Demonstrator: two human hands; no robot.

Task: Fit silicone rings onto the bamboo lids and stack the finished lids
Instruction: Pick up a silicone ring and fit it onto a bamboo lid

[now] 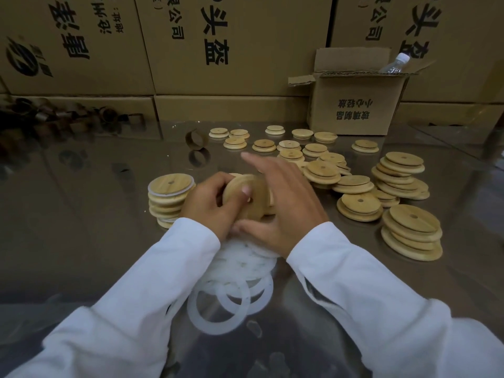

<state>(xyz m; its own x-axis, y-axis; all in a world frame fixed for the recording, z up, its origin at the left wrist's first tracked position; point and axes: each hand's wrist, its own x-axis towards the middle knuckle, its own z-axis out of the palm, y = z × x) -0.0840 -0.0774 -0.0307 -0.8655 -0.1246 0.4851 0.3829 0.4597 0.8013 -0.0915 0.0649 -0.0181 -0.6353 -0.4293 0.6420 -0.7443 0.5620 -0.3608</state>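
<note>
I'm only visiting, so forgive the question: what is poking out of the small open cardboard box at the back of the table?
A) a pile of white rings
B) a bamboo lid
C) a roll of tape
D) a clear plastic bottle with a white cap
D: a clear plastic bottle with a white cap leans out of the open cardboard box. The white rings lie on the table close to the person.

We read, all upside down: 头盔 and 限公司 on the big cartons (245,75); 玻璃制品 and 小心轻放 on the small open box (357,124).
</note>
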